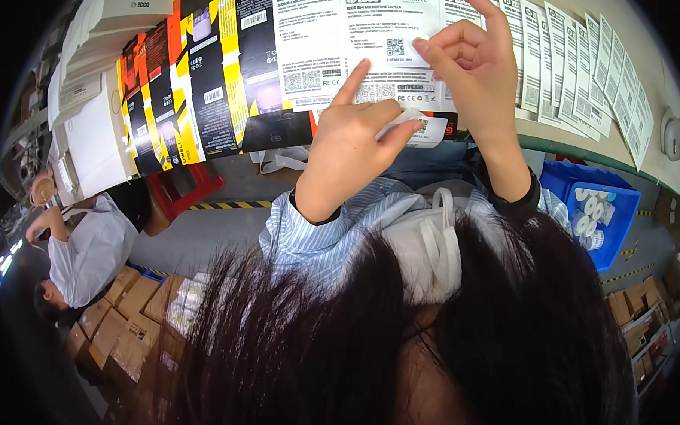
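Observation:
My left hand is closed, pinching a curled white label strip at the table's front edge. Its index finger stretches out over a white printed sheet. My right hand pinches the corner of a small white label with a square code. That label lies over, or just above, another white printed sheet; I cannot tell whether it is fully stuck down. Black, yellow and red printed box card lies under the sheets and to their left.
Overlapping printed sheets fan out to the right, near a white round device. White boxes are stacked at left. Below stand a blue crate of label rolls and a red stool. A person sits at left by cardboard boxes.

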The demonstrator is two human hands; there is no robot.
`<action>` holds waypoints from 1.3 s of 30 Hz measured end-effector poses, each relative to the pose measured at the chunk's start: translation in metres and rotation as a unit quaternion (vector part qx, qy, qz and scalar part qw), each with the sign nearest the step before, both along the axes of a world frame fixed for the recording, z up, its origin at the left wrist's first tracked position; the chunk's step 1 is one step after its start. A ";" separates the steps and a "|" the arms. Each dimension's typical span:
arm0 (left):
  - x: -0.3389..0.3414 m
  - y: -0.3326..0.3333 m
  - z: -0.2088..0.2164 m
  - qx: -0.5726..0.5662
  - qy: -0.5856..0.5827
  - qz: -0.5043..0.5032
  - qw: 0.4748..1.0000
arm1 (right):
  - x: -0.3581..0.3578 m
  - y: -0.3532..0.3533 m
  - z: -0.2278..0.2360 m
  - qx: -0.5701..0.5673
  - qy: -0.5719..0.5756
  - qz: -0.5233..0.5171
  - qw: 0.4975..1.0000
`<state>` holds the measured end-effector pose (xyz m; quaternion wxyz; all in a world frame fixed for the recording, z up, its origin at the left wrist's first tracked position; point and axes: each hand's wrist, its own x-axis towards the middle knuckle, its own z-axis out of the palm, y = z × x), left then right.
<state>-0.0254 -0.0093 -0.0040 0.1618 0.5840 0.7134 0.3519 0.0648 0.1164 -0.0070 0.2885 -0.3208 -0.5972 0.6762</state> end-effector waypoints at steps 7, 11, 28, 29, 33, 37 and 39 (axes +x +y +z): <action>0.000 0.000 0.000 0.008 -0.005 -0.004 1.000 | 0.001 0.000 0.002 0.012 -0.038 -0.003 0.999; -0.001 -0.001 -0.001 0.006 -0.004 -0.010 1.000 | 0.001 0.000 0.001 0.012 -0.038 -0.001 0.999; 0.001 0.000 0.006 0.043 -0.007 -0.020 0.999 | -0.002 -0.001 -0.012 0.405 -0.213 -0.053 0.888; 0.001 -0.002 0.008 0.045 -0.003 -0.020 0.999 | 0.000 0.001 -0.016 0.416 -0.204 -0.058 0.884; -0.005 -0.013 0.006 0.087 0.011 0.003 0.996 | 0.014 0.003 -0.005 0.343 -0.122 0.054 0.930; -0.008 -0.016 -0.013 0.027 0.019 -0.002 0.999 | -0.004 -0.014 -0.011 0.551 -0.116 0.164 0.810; -0.007 -0.014 -0.007 0.033 0.028 -0.008 0.999 | -0.002 -0.013 -0.011 0.567 -0.170 0.184 0.785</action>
